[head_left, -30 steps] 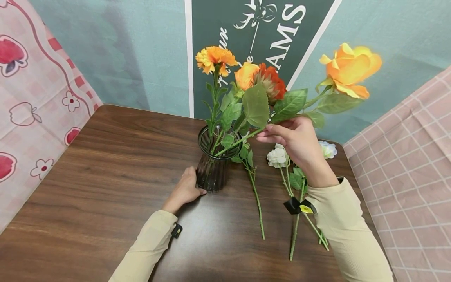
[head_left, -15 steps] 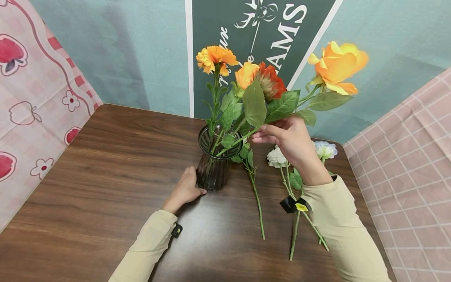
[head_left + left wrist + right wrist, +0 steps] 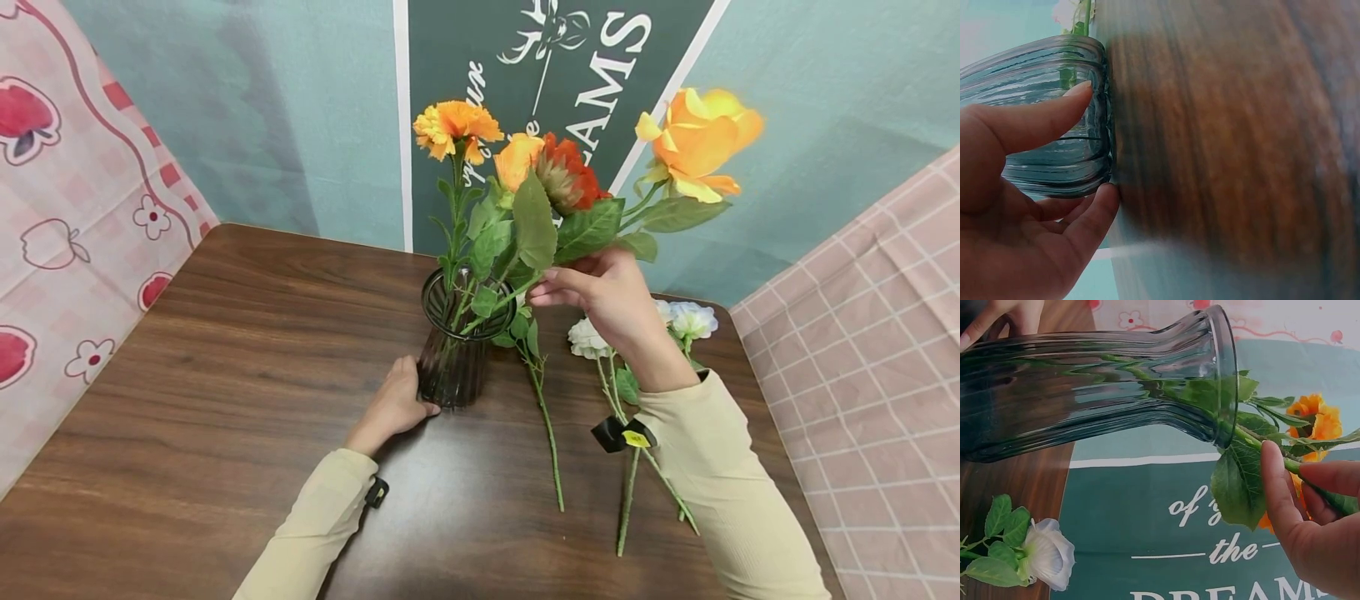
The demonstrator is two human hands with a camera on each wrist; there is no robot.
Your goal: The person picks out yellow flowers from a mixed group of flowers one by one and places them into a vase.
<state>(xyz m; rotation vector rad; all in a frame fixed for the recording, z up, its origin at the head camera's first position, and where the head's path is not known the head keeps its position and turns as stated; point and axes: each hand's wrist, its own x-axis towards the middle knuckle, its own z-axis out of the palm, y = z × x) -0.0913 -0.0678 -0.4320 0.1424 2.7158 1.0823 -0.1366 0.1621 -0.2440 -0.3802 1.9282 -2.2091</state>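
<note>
A dark ribbed glass vase (image 3: 453, 371) stands upright on the table, holding an orange carnation (image 3: 459, 127), a smaller orange flower (image 3: 517, 160) and a red flower (image 3: 572, 175). Low down near its base, my left hand (image 3: 393, 398) grips the vase, thumb on one side and fingers on the other, as the left wrist view shows. My right hand (image 3: 615, 304) pinches the green stem (image 3: 1244, 436) of a large yellow-orange rose (image 3: 701, 143) just beyond the vase's rim. The lower stem passes into the vase mouth, while the bloom leans out to the right.
One flower stem (image 3: 551, 442) lies right of the vase, its white bloom (image 3: 1050, 553) plain in the right wrist view. Farther right, under my right forearm, lie more stems with a white flower (image 3: 587, 337) and a pale blue one (image 3: 692, 320). Cloth hangs around the wooden table (image 3: 247, 400).
My right hand has moved left toward the vase, and the yellow-orange rose has swung left with it. More of the pale blue flower now shows. The left hand and vase have stayed put.
</note>
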